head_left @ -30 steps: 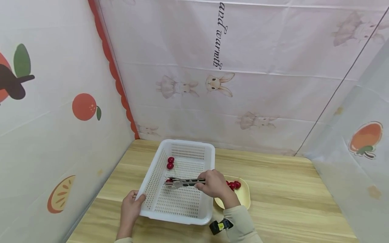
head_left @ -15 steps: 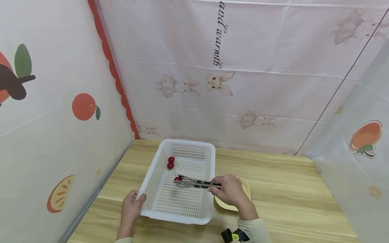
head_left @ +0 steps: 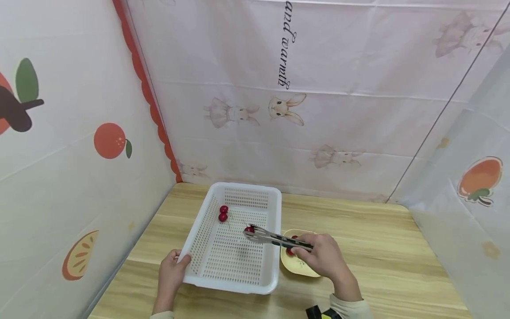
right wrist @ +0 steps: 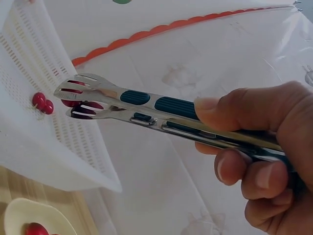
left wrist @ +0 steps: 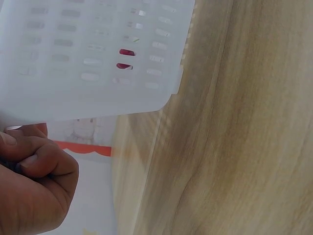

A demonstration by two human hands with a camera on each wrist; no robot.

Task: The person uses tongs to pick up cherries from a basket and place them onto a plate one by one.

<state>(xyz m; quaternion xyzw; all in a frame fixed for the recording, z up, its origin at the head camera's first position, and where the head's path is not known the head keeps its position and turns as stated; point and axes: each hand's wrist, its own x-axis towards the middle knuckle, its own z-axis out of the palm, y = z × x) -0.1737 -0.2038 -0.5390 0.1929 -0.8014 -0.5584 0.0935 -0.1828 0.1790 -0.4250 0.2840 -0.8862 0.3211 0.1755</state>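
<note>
1 tongs (right wrist: pixel 173 105) | axis crosswise, pointing left | right fingers (right wrist: pixel 266 177) clamped on tongs | left fingers (left wrist: pixel 54 159) gripping basket (head_left: pixel 235 287)

L sleeve (head_left: pixel 162 315) & R sleeve (head_left: pixel 351 307) beige; blk wrist cam (head_left: pixel 313 313) w/ yel patch (head_left: pixel 326 316).

The left hand (head_left: pixel 172 272) grips the left rim of a white, rectangular, perforated plastic basket (head_left: pixel 231 286). The right hand (head_left: pixel 326 255) holds silver metal tongs (head_left: pixel 275 239), their tips around a round red cherry (head_left: pixel 249 229) over the basket. Two red cherries (head_left: pixel 223 217) lie inside, near its left wall. Just right, a shallow pale-yellow dish (head_left: pixel 299 269) with red cherries sits on the light wood-grain table (head_left: pixel 390 257).
</note>
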